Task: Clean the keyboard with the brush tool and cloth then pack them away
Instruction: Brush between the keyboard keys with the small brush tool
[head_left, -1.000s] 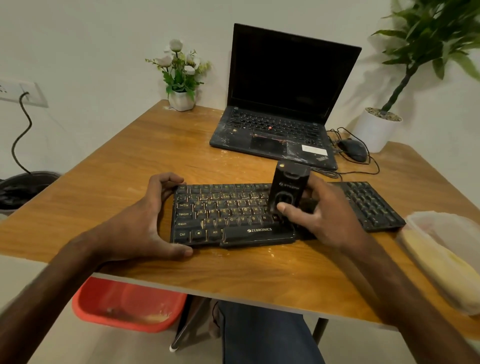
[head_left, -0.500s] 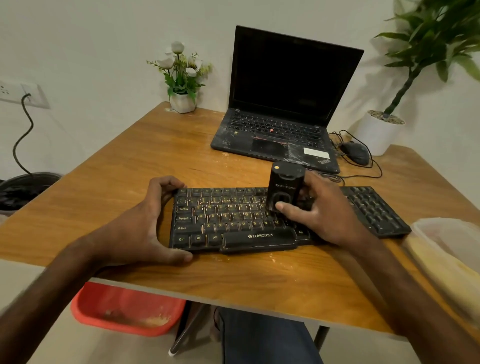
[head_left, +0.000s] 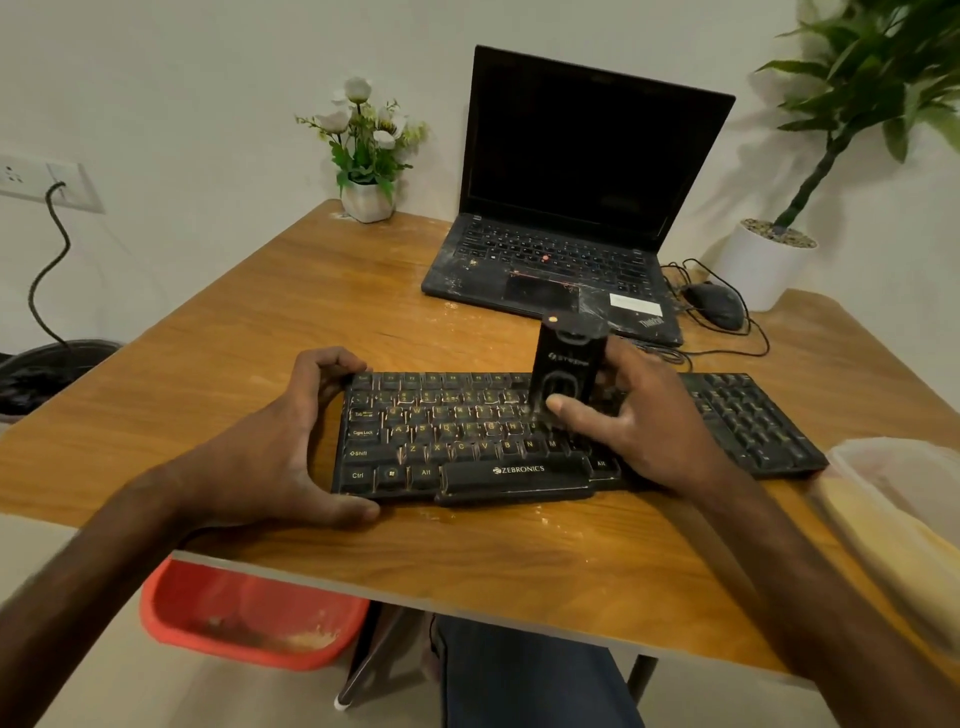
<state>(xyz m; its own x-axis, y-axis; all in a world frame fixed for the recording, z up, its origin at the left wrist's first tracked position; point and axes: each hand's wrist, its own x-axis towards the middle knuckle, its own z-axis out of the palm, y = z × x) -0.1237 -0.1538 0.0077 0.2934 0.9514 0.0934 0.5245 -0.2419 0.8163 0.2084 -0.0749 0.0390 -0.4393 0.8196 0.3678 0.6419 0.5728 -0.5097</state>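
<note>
The brush tool (head_left: 563, 364) is held upright on the middle keys of the keyboard (head_left: 457, 441) by the curled fingers (head_left: 623, 364) of the right hand (head_left: 649, 436). Its left end is gripped by the left hand (head_left: 270, 447) on the bench (head_left: 208, 338). The tool has hardly been moved, so brushing seems unfinished.

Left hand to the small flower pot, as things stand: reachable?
Probably yes. The left hand grips the left end of the keyboard, so it must let go first; only bare table lies between it and the flower pot.
</note>
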